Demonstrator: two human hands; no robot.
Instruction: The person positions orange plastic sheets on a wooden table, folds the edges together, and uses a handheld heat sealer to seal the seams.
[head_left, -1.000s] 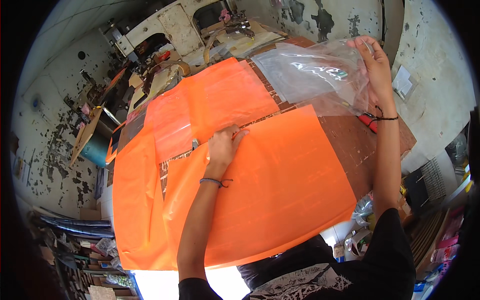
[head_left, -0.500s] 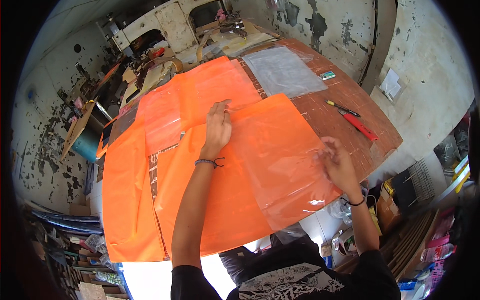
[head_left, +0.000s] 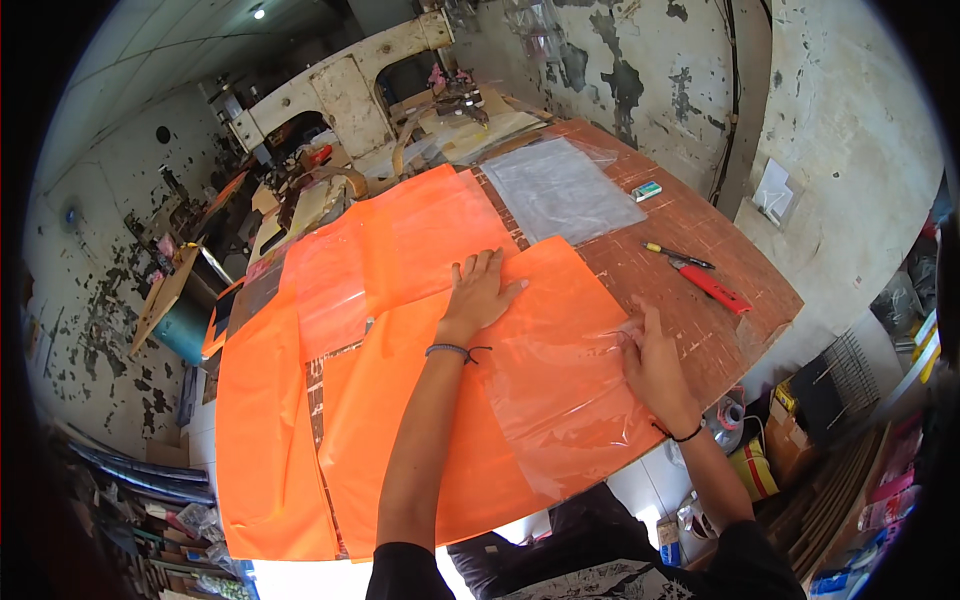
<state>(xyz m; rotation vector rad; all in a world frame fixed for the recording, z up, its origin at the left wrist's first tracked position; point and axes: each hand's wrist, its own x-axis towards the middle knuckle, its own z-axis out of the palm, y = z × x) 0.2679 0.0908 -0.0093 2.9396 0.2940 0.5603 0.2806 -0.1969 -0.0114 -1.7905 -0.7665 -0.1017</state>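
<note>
A large orange sheet (head_left: 400, 425) lies across the near part of the table. Over its right part is a clear plastic sheet (head_left: 560, 400), creased and shiny toward the right edge. My left hand (head_left: 482, 292) rests palm down, fingers spread, near the upper left corner of the clear sheet. At that sheet's right edge, my right hand (head_left: 655, 365) has its thumb and fingers closed on the plastic; creases run from the fingertips. More orange sheets (head_left: 265, 430) lie to the left, and another (head_left: 425, 225) lies behind under clear plastic.
A stack of clear plastic sheets (head_left: 560, 190) lies at the back of the brown table (head_left: 750, 270). A small green-and-white box (head_left: 646, 190), a yellow-and-black pen-like tool (head_left: 680, 255) and a red-handled cutter (head_left: 712, 288) lie at right. An old cream machine (head_left: 340, 90) stands behind.
My left hand has shifted right and now lies flat with fingers spread. My right hand stays at the clear sheet's right edge. The view has tilted upward.
</note>
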